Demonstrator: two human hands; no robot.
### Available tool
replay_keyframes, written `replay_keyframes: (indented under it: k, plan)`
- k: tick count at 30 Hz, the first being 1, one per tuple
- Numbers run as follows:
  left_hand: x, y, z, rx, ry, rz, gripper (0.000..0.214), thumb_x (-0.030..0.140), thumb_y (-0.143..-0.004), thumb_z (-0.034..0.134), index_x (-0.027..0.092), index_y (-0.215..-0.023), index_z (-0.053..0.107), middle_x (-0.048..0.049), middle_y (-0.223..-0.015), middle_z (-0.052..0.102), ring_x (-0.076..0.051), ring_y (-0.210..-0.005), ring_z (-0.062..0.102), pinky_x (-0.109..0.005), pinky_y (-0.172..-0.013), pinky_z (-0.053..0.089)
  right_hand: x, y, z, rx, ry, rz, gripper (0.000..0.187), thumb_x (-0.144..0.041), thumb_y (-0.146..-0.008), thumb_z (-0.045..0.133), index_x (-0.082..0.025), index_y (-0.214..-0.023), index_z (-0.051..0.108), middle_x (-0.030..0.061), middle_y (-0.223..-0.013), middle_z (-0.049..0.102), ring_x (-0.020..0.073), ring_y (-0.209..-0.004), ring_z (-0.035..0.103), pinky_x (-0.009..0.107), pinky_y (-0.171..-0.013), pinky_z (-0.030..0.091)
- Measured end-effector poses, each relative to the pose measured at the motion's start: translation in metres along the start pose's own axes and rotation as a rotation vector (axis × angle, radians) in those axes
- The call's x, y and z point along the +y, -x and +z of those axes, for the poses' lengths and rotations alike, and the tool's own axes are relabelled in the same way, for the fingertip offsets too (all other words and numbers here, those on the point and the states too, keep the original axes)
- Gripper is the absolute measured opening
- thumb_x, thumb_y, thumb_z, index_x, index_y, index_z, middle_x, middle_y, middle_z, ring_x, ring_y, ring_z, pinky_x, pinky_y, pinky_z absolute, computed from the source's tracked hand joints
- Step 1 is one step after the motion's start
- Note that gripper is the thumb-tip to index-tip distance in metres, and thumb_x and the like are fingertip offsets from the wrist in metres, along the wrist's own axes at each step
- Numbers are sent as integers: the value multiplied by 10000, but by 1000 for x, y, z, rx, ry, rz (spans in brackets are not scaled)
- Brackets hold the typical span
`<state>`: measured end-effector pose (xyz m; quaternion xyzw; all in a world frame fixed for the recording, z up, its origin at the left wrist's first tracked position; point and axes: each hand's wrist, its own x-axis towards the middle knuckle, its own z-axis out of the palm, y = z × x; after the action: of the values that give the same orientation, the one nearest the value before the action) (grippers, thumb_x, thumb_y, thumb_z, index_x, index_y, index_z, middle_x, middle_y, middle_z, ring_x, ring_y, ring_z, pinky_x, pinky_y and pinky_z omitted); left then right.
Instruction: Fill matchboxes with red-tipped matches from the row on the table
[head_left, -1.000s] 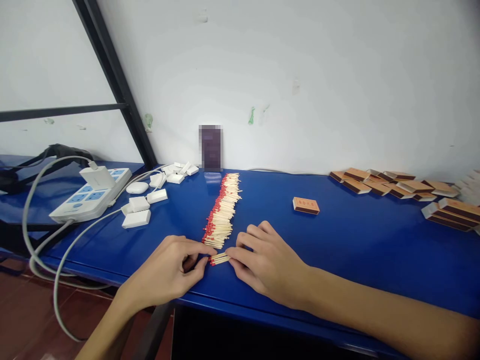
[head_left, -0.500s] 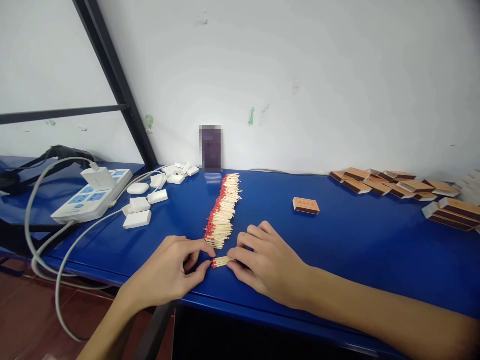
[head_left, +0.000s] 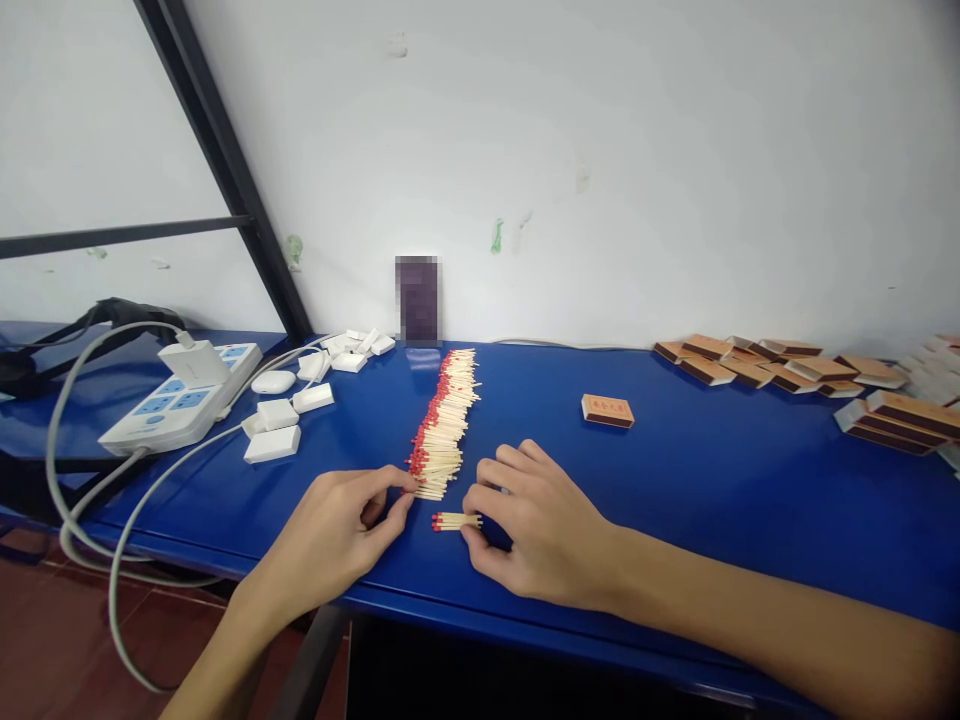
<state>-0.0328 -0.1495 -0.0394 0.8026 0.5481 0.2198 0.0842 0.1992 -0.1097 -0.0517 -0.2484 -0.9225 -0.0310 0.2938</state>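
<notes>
A person works over a blue table (head_left: 712,480), right hand (head_left: 547,530) pinching a small bundle of matches (head_left: 450,521) by its plain ends, thumb and forefinger drawn close, red heads pointing left. The bundle lies low over the tabletop, just in front of a long row of matches (head_left: 444,425) that runs back toward the white wall (head_left: 600,130). At the row's near end, the left hand (head_left: 330,530) brings thumb and forefinger narrowly together; from here I cannot tell whether they grip a match. To the right sits a lone orange matchbox (head_left: 607,410), with a heap of matchboxes (head_left: 780,368) farther off. Small white boxes (head_left: 272,444) and a power strip (head_left: 131,432) lie at left.
</notes>
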Motion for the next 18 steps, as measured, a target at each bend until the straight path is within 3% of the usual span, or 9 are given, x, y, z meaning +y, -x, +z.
replay_keyframes:
  k: [8,18]
  plan:
    - [1,1,-1,-20,-47,-1,231,328,-931,513,222,-1054,677,55,-588,504,-88,-534,469,-207,-558,347,3,8,-11,-12,-20,23,132,-201,-779,578,-168,-651,565,-1,-667,521,141,-666,384,323,-647,247]
    - [3,0,-1,-27,6,36,205,323,-939,514,225,-1011,678,58,-590,511,-74,-508,420,-199,-532,325,11,22,-15,13,-76,63,115,-160,-790,583,-166,-676,576,3,-701,560,136,-666,397,313,-643,257]
